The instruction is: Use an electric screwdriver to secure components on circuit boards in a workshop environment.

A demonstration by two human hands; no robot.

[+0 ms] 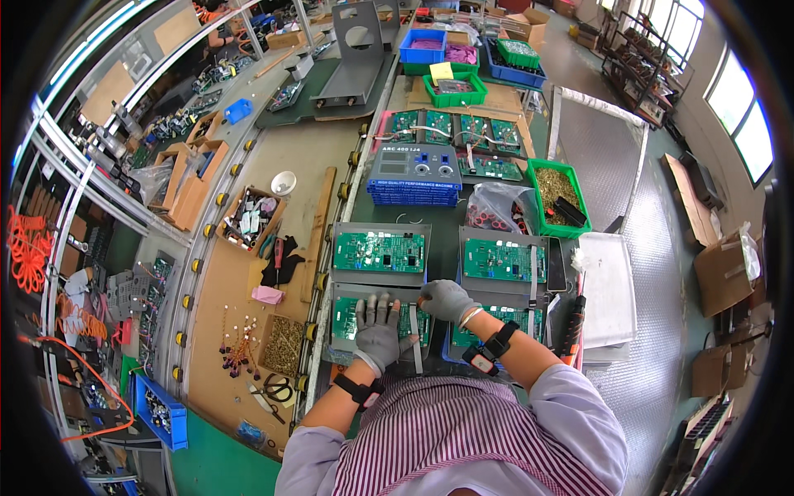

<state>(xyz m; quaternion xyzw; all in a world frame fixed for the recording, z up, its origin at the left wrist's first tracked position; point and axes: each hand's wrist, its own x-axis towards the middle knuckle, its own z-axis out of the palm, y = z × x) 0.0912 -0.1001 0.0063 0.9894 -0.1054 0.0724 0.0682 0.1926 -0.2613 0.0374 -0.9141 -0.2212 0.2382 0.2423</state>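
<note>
My left hand [380, 337], in a grey glove with bare fingertips, lies with fingers spread on the near left green circuit board [346, 316]. That board sits on a grey metal panel. My right hand [447, 302], also gloved, is curled at the board's upper right corner, its fingers closed; what they hold, if anything, is hidden. A flat grey ribbon cable [416, 341] runs down the board's right side just below those fingers. Beneath my right forearm is another green board [504, 315], partly covered. Two more boards, left [379, 251] and right [502, 259], lie beyond on grey panels.
Past the boards stand stacked blue front panels [415, 175], a bag of red-and-black parts [499, 208] and a green bin of small brass-coloured parts [560, 198]. Left of a roller rail are scissors [276, 387] and a parts box [251, 218]. A screwdriver-like tool [574, 331] stands by my right arm.
</note>
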